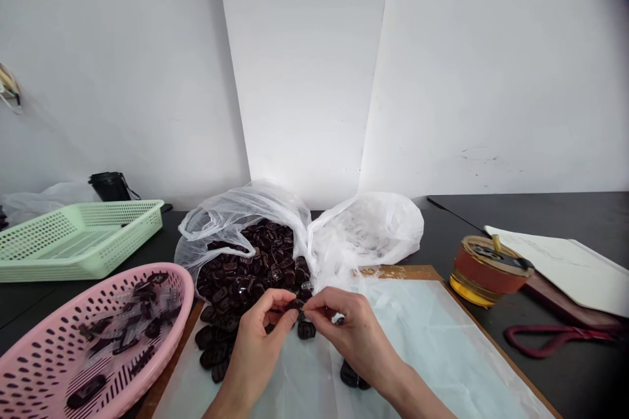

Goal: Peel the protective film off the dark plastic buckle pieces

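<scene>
My left hand [260, 340] and right hand [348, 327] meet in the middle — wrists low, fingers bent in. The fingers of both hands pinch one small dark piece [297, 305] between them, just in front of the big dark pile [260, 262] — over the white sheet [309, 380].

A black cup [111, 187] stands far left; at right, red-handled scissors [565, 334] lie nearer than an open notebook [570, 268].

White walls [472, 65], jutting white pillar [304, 65], black tabletop [555, 209].
</scene>
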